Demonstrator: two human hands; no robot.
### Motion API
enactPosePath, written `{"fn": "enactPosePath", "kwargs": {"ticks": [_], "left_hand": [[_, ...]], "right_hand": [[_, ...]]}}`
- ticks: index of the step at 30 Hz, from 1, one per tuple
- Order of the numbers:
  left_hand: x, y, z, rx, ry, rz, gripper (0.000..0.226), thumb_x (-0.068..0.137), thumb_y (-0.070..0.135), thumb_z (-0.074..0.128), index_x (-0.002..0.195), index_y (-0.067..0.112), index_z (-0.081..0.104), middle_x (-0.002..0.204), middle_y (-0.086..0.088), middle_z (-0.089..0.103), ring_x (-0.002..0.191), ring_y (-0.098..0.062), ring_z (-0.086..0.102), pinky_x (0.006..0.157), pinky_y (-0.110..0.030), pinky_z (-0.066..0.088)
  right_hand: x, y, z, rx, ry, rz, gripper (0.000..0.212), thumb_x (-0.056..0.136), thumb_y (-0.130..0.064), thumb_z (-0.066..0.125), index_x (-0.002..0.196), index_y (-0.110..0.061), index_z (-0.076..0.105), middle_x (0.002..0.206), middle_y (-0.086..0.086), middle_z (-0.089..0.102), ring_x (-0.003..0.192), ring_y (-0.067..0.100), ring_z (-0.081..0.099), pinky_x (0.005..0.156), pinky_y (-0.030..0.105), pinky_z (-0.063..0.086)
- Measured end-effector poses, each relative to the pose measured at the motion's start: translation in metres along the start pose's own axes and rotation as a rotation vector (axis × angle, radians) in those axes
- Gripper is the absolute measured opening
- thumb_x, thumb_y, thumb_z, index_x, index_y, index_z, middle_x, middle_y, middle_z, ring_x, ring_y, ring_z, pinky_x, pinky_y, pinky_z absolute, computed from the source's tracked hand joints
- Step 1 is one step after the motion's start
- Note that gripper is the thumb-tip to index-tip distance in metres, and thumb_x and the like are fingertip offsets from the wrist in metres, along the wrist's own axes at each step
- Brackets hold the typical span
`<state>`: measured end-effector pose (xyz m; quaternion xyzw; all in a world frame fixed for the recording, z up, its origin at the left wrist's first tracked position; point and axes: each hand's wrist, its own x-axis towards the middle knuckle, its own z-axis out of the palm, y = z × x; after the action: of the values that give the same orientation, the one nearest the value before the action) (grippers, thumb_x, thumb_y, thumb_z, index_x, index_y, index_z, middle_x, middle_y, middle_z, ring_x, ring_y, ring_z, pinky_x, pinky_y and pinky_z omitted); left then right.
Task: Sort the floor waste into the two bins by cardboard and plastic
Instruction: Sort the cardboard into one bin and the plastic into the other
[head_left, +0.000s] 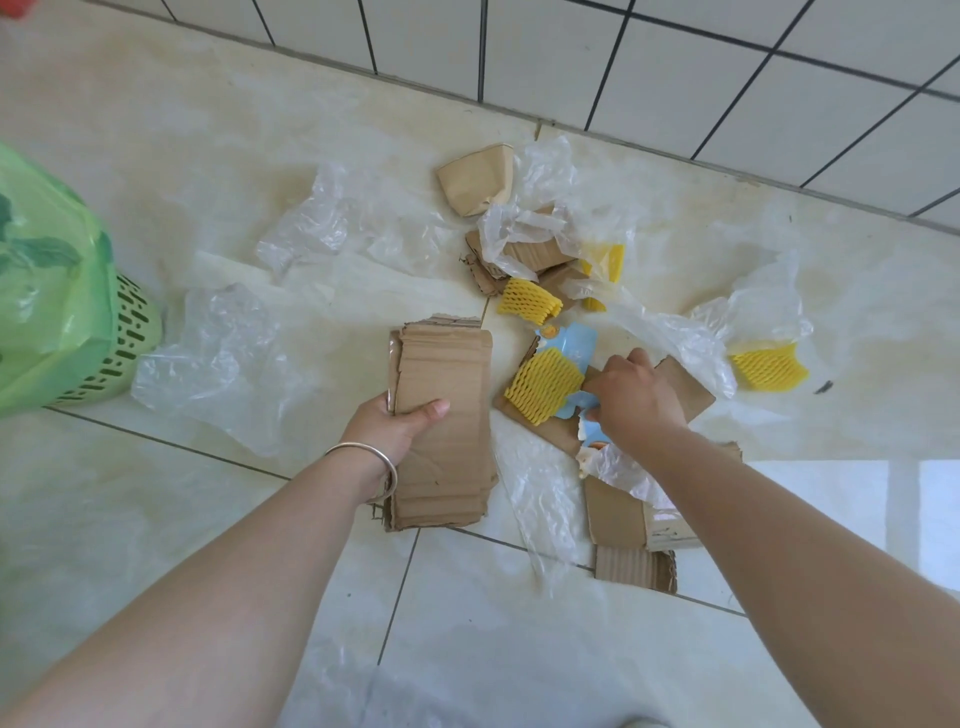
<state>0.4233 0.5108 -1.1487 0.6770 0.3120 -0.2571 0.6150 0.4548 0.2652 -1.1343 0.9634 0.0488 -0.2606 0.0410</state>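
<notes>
On the floor: waste is lying scattered over pale tiles (156, 519) below a white tiled wall (675, 62).
Left hand: the left hand (395, 423) is gripping a stack of flattened cardboard (447, 431), thumb pressing on its top face and fingers wrapping under its left edge; a bangle (371, 462) is sitting on the wrist.
Right hand: the right hand (631, 397) is closing on a blue wrapper (576, 353) at its lower edge; fingertips are hidden, so how firm the grip is cannot be told.
Foam net: a yellow net (543, 384) is lying on the wrapper, just left of the right hand.
Other nets: one (527, 300) is lying above the wrapper, one (769, 366) is lying far right under a clear bag (753, 312), and one (605, 260) is showing through plastic near the wall.
Cardboard on floor: a brown sheet (685, 389) is lying under the right hand; more pieces (618, 514) are lying below the right wrist; a folded piece (478, 179) is lying near the wall.
Plastic film: clear sheets are lying at left (218, 353), upper centre (311, 228) and between the arms (540, 499).
Bin: a green basket (132, 338) lined with a green bag (47, 291) is standing at the left edge, well apart from the hands.
</notes>
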Motion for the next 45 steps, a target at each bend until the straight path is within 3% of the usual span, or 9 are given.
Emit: {"fn": "enactPosePath", "kwargs": {"ticks": [4, 6, 11, 16, 23, 26, 32, 39, 45], "left_hand": [[-0.001, 0.004, 0.002, -0.034, -0.002, 0.006, 0.02, 0.079, 0.022, 0.073, 0.097, 0.018, 0.066, 0.098, -0.008, 0.071, 0.09, -0.026, 0.067, 0.083, -0.034, 0.053], [-0.001, 0.006, 0.003, -0.056, -0.001, 0.006, 0.014, 0.079, 0.021, 0.073, 0.091, 0.02, 0.067, 0.097, -0.008, 0.071, 0.088, -0.026, 0.068, 0.081, -0.035, 0.054], [-0.007, 0.017, 0.001, -0.114, 0.013, 0.028, 0.009, 0.08, 0.019, 0.072, 0.085, 0.02, 0.065, 0.09, -0.006, 0.07, 0.078, -0.022, 0.067, 0.069, -0.03, 0.055], [-0.02, 0.025, -0.008, -0.165, 0.065, 0.05, 0.008, 0.081, 0.019, 0.071, 0.084, 0.021, 0.064, 0.086, -0.002, 0.07, 0.073, -0.017, 0.067, 0.054, -0.02, 0.057], [-0.051, 0.045, -0.041, -0.314, 0.185, 0.081, 0.006, 0.081, 0.02, 0.07, 0.083, 0.021, 0.064, 0.085, 0.0, 0.07, 0.073, -0.016, 0.068, 0.068, -0.027, 0.057], [-0.067, 0.054, -0.066, -0.361, 0.278, 0.099, 0.007, 0.081, 0.021, 0.071, 0.081, 0.02, 0.064, 0.079, 0.002, 0.07, 0.062, -0.009, 0.068, 0.062, -0.023, 0.058], [-0.103, 0.064, -0.131, -0.488, 0.428, 0.1, 0.013, 0.081, 0.022, 0.072, 0.091, 0.017, 0.065, 0.088, -0.003, 0.07, 0.077, -0.02, 0.067, 0.072, -0.032, 0.054], [-0.145, 0.063, -0.188, -0.58, 0.48, 0.138, 0.008, 0.083, 0.022, 0.069, 0.078, 0.019, 0.064, 0.078, 0.0, 0.07, 0.075, -0.021, 0.067, 0.085, -0.041, 0.053], [-0.193, 0.039, -0.251, -0.431, 0.638, 0.225, 0.008, 0.082, 0.021, 0.07, 0.077, 0.025, 0.065, 0.082, 0.005, 0.07, 0.087, -0.021, 0.067, 0.088, -0.036, 0.052]], "right_hand": [[-0.001, -0.001, -0.032, 0.268, 0.077, 0.087, 0.031, 0.09, -0.026, 0.058, 0.109, -0.002, 0.06, 0.103, 0.012, 0.055, 0.108, 0.028, 0.051, 0.072, 0.03, 0.037], [-0.004, -0.004, -0.046, 0.427, 0.137, 0.105, 0.026, 0.088, -0.023, 0.061, 0.104, -0.002, 0.064, 0.102, 0.014, 0.057, 0.101, 0.032, 0.055, 0.068, 0.029, 0.033], [-0.011, -0.007, -0.07, 0.83, 0.223, 0.139, 0.03, 0.084, -0.02, 0.066, 0.113, -0.009, 0.066, 0.103, 0.013, 0.065, 0.088, 0.029, 0.059, 0.067, 0.033, 0.046], [-0.011, -0.013, -0.085, 1.152, 0.251, 0.185, 0.03, 0.087, -0.022, 0.064, 0.115, -0.012, 0.06, 0.095, 0.004, 0.058, 0.083, 0.02, 0.055, 0.052, 0.023, 0.041], [0.0, -0.061, -0.112, 1.482, 0.238, 0.131, 0.028, 0.087, -0.015, 0.063, 0.115, -0.014, 0.056, 0.088, -0.002, 0.059, 0.077, 0.015, 0.061, 0.05, 0.021, 0.048], [0.001, -0.096, -0.126, 1.591, 0.184, 0.11, 0.026, 0.088, -0.018, 0.063, 0.113, -0.016, 0.058, 0.083, -0.006, 0.06, 0.071, 0.007, 0.06, 0.048, 0.017, 0.048], [-0.011, -0.162, -0.167, 1.849, 0.029, 0.094, 0.018, 0.089, -0.011, 0.061, 0.107, -0.014, 0.057, 0.086, -0.001, 0.062, 0.072, 0.011, 0.061, 0.047, 0.018, 0.049], [-0.046, -0.26, -0.181, 1.702, 0.025, -0.021, 0.01, 0.087, -0.013, 0.063, 0.085, -0.023, 0.06, 0.082, -0.003, 0.062, 0.075, 0.016, 0.061, 0.067, 0.031, 0.051], [-0.095, -0.359, -0.184, 1.486, 0.076, -0.251, 0.02, 0.087, -0.016, 0.063, 0.106, -0.019, 0.057, 0.085, -0.006, 0.06, 0.075, 0.013, 0.059, 0.057, 0.015, 0.044]]}}
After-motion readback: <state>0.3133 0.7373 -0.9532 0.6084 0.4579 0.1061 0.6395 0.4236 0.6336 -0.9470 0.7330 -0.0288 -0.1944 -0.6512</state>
